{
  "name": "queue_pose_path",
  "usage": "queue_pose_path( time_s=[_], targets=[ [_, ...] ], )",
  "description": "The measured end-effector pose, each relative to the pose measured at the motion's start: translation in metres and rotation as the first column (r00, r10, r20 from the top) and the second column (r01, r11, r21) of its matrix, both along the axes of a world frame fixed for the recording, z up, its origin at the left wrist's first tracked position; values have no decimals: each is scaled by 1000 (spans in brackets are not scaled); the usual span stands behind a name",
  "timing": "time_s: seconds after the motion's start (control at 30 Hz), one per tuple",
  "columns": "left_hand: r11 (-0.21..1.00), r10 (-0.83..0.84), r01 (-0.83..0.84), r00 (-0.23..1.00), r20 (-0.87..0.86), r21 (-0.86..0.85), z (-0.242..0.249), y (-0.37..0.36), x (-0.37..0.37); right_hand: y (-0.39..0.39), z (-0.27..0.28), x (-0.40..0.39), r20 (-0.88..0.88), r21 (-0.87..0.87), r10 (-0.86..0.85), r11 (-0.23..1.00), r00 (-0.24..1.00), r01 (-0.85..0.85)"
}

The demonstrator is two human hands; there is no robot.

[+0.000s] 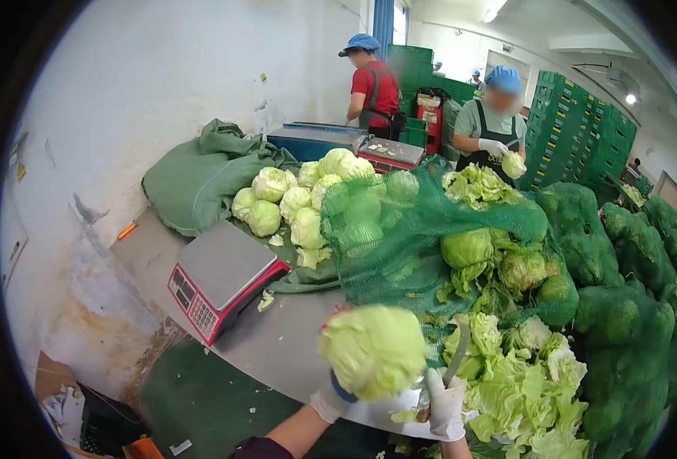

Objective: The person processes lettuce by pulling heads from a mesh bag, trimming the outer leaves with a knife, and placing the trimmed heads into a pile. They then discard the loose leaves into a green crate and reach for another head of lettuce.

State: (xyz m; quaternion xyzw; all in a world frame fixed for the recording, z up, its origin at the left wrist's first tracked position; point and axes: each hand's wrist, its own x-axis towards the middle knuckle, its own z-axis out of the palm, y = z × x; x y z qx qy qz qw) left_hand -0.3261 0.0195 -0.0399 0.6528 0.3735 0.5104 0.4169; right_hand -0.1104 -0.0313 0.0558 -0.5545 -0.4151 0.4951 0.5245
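Note:
A pale green head of lettuce [373,352], slightly blurred, rests in my gloved left hand [329,399] over the near edge of the table. The head hides most of that hand's fingers. Close to its right, my gloved right hand [445,405] is closed around a knife [459,348] with its blade pointing up. A small cut piece of lettuce [405,416] lies beside the right hand. Right of the knife is a heap of loose lettuce leaves [518,382]. Beyond it, a green mesh bag [407,260] covers several heads.
A red-rimmed scale [227,275] stands on the table at left. Trimmed heads [296,203] are grouped behind it, beside a green cloth sack [208,180]. Full mesh bags [621,344] are piled at right. A co-worker [495,126] holds another head across the table; another person [373,92] stands farther back.

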Motion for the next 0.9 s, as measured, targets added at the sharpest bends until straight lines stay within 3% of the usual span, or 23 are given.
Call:
queue_pose_path(
  time_s=[0.07,0.1,0.13,0.17,0.23,0.27,0.3,0.33,0.37,0.43,0.47,0.5,0.53,0.6,0.67,0.7,0.73,0.8,0.87,0.9],
  targets=[
    [970,214,-187,959,-188,153,20,26,-32,7,-7,5,78,-25,44,999,996,-42],
    [947,291,-243,926,-241,208,43,38,-47,7,4,9,-12,-148,20,989,1000,-22],
    [996,85,-88,971,221,3,72,62,-68,13,-3,14,43,-143,16,990,999,-10],
    [983,-52,155,752,657,-101,112,88,-89,17,-14,23,94,-134,8,991,996,5],
    [940,-88,341,300,950,-21,145,142,-131,17,-30,58,94,-175,-102,978,990,118],
    [946,-60,324,247,967,-24,155,170,-150,17,-43,74,133,-161,-124,976,983,145],
    [967,-4,245,289,957,-70,156,197,-167,8,12,61,54,-270,-117,954,992,127],
    [981,57,157,340,939,-116,156,223,-183,6,4,77,78,-316,-67,945,995,88],
    [986,109,77,378,920,-148,154,249,-197,7,15,75,179,-282,-124,944,976,171],
    [986,160,-25,438,885,-166,150,294,-223,8,-23,100,159,-278,-172,937,972,212],
    [867,451,-497,815,365,39,127,322,-247,15,-29,106,145,-279,-214,928,966,247],
    [627,750,-580,631,-200,520,102,353,-271,19,-31,110,203,-305,-175,924,963,232],
    [565,805,-519,516,-293,641,91,376,-289,14,-28,113,257,-335,-169,908,951,252],
    [606,766,-507,579,-279,612,74,408,-315,19,10,110,280,-404,-106,889,954,217],
    [658,685,-535,717,-127,529,57,430,-334,28,55,114,265,-444,-91,872,960,205],
    [710,601,-551,799,31,438,54,439,-332,35,36,137,373,-278,-117,932,920,231],
    [771,536,-601,790,297,208,54,441,-325,48,52,154,503,-39,-217,961,836,273],
    [838,477,-546,710,518,-23,88,437,-307,72,121,183,359,256,-440,895,823,366],
    [968,229,-36,544,807,-250,136,392,-250,82,182,207,160,428,-547,789,822,441],
    [993,38,52,726,686,-110,148,371,-213,82,196,228,261,422,-543,808,798,412]
  ],
)
